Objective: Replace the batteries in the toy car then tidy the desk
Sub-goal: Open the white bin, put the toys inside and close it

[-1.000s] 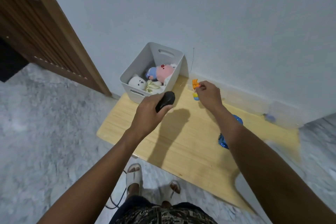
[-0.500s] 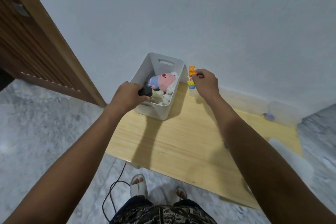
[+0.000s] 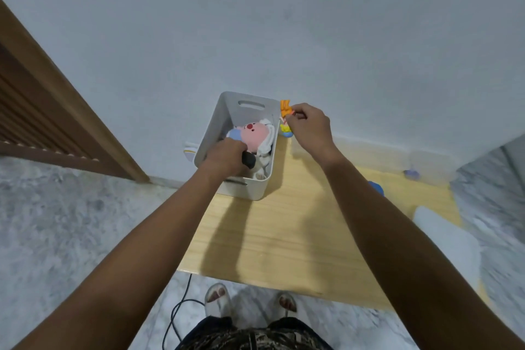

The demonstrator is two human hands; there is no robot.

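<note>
A white storage bin (image 3: 241, 101) stands at the desk's far left corner, against the wall. Inside it my left hand (image 3: 225, 159) grips a black object (image 3: 248, 160), low among the soft toys. A pink and blue plush toy (image 3: 251, 133) lies in the bin beside that hand. My right hand (image 3: 308, 126) pinches a small orange and yellow toy (image 3: 285, 115) in the air just right of the bin's rim. A blue toy (image 3: 376, 187) shows partly behind my right forearm; most of it is hidden.
The light wooden desk (image 3: 270, 236) runs along a pale wall. A small blue object (image 3: 412, 173) lies at the far right by the wall. A white blurred thing (image 3: 443, 233) sits at the desk's right edge. A brown door (image 3: 42, 111) stands left; a black cable (image 3: 177, 310) lies on the floor.
My left hand carried the black object from above the desk into the bin. My right hand lifted the orange toy off the desk up to the bin's rim.
</note>
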